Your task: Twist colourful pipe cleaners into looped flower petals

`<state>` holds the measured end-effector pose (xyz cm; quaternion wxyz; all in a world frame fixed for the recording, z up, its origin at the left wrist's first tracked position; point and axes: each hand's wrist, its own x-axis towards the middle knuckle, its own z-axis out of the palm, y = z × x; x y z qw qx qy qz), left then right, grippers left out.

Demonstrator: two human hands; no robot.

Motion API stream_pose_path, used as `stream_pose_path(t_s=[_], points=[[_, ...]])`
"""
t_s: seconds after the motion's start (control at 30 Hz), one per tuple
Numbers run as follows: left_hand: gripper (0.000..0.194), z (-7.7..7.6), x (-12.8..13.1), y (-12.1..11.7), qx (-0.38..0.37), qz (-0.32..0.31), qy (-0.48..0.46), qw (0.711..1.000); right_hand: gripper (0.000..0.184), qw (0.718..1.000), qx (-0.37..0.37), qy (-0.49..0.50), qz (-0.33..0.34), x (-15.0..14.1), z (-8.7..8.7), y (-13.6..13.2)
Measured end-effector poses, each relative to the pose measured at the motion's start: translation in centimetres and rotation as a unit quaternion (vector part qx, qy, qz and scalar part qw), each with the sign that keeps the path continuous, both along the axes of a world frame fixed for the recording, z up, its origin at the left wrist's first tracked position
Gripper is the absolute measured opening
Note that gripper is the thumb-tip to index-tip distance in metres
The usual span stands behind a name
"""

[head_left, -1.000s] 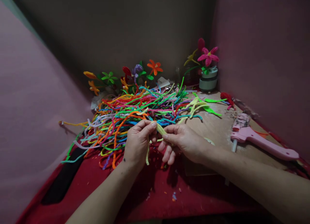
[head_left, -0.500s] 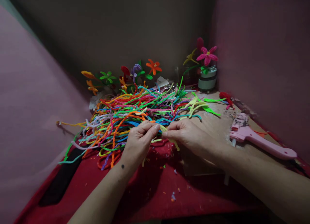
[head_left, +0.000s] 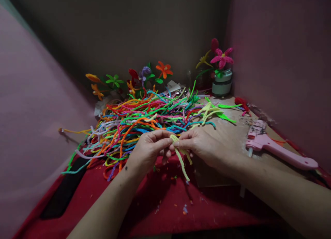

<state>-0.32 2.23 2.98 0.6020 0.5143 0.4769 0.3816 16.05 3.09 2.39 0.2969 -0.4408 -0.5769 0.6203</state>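
Cloth (head_left: 155, 211): red, near, specked with scraps.
Yellow strand (head_left: 182, 165): between the hands, bent at the fingertips; one end hangs near and slightly right, long axis mainly near-far.
Left hand (head_left: 150, 147): narrow pinch on the strand's left side.
Right hand (head_left: 199, 144): narrow pinch on its right side; neither hand clearly nearer.
Glue gun (head_left: 287, 152): pink, right.
Pile (head_left: 155, 111): multicoloured strands, beyond the hands, leftward.
Orange flower (head_left: 164, 70): far, behind the pile.

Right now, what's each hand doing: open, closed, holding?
Left hand: closed, pinching the bent pale-yellow pipe cleaner between thumb and fingers.
Right hand: closed, pinching the same pale-yellow pipe cleaner.
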Motion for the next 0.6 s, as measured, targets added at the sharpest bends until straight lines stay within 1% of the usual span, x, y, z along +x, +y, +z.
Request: stream_pose_path(t_s=[0.17, 0.23, 0.33, 0.4, 0.5, 0.6], points=[[0.013, 0.1, 0.2, -0.1, 0.034, 0.012, 0.047, 0.998, 0.020, 1.000, -0.001, 0.009, -0.003, 0.0, -0.2, 0.0], [0.013, 0.0, 0.3, -0.2, 0.047, 0.020, 0.050, 0.997, 0.020, 0.999, -0.013, 0.034, 0.009, -0.1, -0.5, 0.0], [0.013, -0.2, 0.5, -0.3, 0.086, 0.027, 0.070, 0.993, 0.019, 0.992, -0.054, 0.110, 0.036, -0.4, -1.0, 0.2], [0.012, -0.2, 0.7, -0.4, 0.116, 0.036, 0.096, 0.988, 0.019, 0.986, -0.088, 0.132, 0.047, -0.6, -1.3, 0.3], [0.010, -0.1, 0.7, -0.5, 0.139, 0.048, 0.117, 0.982, 0.018, 0.988, -0.105, 0.103, 0.038, -0.7, -1.3, 0.3], [0.010, -0.2, 0.2, -0.1, 0.117, 0.029, 0.090, 0.989, 0.019, 0.991, -0.102, 0.083, 0.033, -0.6, -0.9, 0.1]])
